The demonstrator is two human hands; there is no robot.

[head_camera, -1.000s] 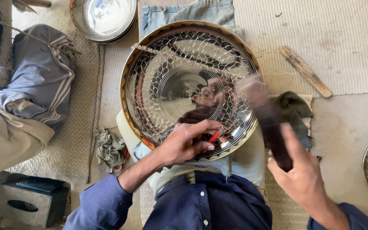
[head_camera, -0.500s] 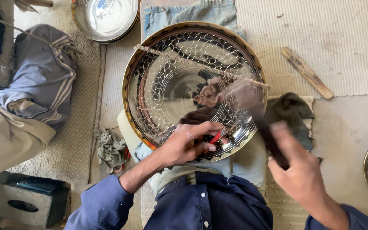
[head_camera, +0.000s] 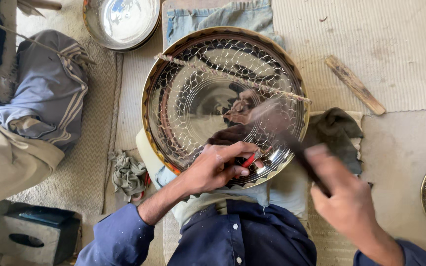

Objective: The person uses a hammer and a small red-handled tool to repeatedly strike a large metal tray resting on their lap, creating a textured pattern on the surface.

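Woven mats over a concrete floor

The floor (head_camera: pixel 400 162) carries pale woven mats (head_camera: pixel 371 54); on them lie a flat wooden stick (head_camera: pixel 355 84), a crumpled grey rag (head_camera: pixel 128 173), a shiny metal bowl (head_camera: pixel 122 22) and a dark cloth (head_camera: pixel 335 132)

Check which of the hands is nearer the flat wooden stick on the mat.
Right. The right hand is below the flat wooden stick; the left hand lies farther left, on the engraved round metal tray.
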